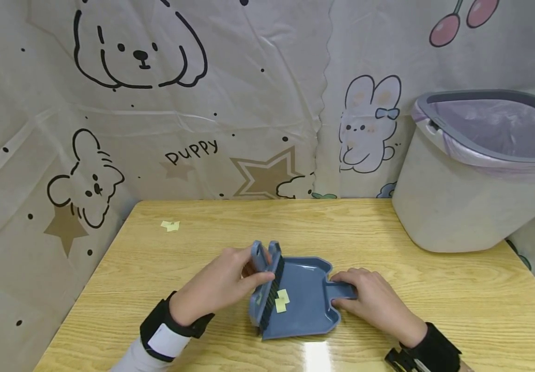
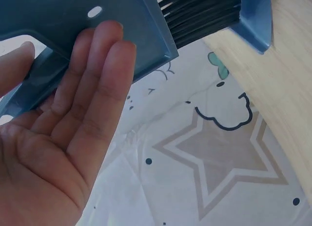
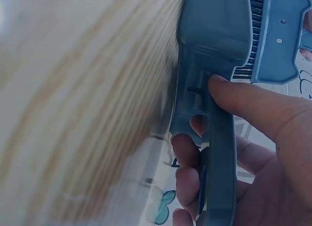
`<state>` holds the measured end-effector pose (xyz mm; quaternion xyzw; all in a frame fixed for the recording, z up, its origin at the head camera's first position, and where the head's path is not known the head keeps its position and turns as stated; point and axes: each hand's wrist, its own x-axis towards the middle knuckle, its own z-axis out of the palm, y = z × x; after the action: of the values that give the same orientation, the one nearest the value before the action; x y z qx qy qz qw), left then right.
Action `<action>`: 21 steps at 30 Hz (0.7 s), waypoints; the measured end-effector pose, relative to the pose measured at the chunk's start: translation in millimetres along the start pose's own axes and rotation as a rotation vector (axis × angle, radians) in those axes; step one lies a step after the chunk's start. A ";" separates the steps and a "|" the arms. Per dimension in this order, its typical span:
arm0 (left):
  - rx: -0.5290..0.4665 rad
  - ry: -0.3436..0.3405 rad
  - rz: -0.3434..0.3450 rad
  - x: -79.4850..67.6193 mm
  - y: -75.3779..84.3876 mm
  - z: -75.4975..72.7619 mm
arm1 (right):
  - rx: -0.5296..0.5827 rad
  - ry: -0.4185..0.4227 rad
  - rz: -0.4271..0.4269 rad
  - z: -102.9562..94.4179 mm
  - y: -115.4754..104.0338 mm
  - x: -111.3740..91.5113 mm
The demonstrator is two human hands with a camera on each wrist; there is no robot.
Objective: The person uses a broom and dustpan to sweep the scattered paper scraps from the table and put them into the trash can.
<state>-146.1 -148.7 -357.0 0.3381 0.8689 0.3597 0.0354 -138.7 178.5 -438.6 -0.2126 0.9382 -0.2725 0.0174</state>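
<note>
My left hand (image 1: 220,284) grips a blue hand brush (image 1: 256,307) by its handle, thumb on the near side. The brush stands on edge, its dark bristles (image 2: 204,13) down at the open lip of a blue dustpan (image 1: 308,294). My right hand (image 1: 374,297) holds the dustpan by its short handle (image 3: 222,157), thumb on top and fingers curled beneath. Yellow paper scraps (image 1: 281,301) lie in the pan close beside the bristles. The pan sits low over the wooden table, with the brush left of it.
Another yellow paper scrap (image 1: 170,226) lies on the table (image 1: 341,222) at the back left. A grey bin (image 1: 467,206) with a purple liner stands at the back right. Patterned cloth (image 1: 248,103) hangs behind the table and along its left side.
</note>
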 end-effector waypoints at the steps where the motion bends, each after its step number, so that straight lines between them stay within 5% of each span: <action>1: -0.005 0.006 0.004 -0.7 -0.7 -2.1 | 0.000 0.000 0.001 0.0 0.1 0.1; 11: 0.034 0.069 -0.024 -11.3 -14.8 -29.7 | 0.021 -0.020 0.033 -0.2 0.6 1.3; 21: -0.028 0.040 -0.051 -8.4 -29.3 -32.5 | 0.029 0.014 0.008 -12.4 6.0 -0.5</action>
<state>-166.0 -188.5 -353.6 0.3081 0.8727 0.3774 0.0318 -142.4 189.6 -431.2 -0.2067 0.9350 -0.2877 0.0151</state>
